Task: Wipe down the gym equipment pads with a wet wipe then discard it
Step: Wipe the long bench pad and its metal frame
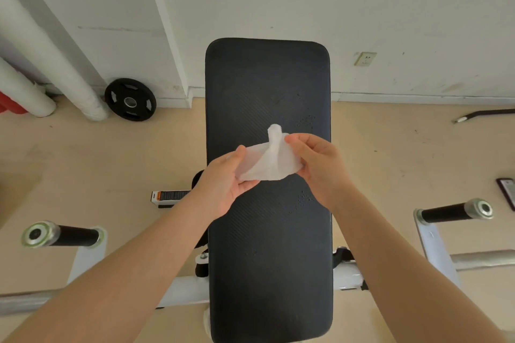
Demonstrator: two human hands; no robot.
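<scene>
White wet wipe up in the air, stretched flat between two grips, thin and half see-through on its left side, thicker and crumpled toward the right. A twisted tuft pokes up from its far edge, just left of the right-hand grip. Directly beneath both grips runs the pad: long, dark navy, rounded corners, fine diagonal ribbing, a few speckled patches to the right, lying lengthwise away from the viewer. Wipe and pad apart, not touching.
</scene>
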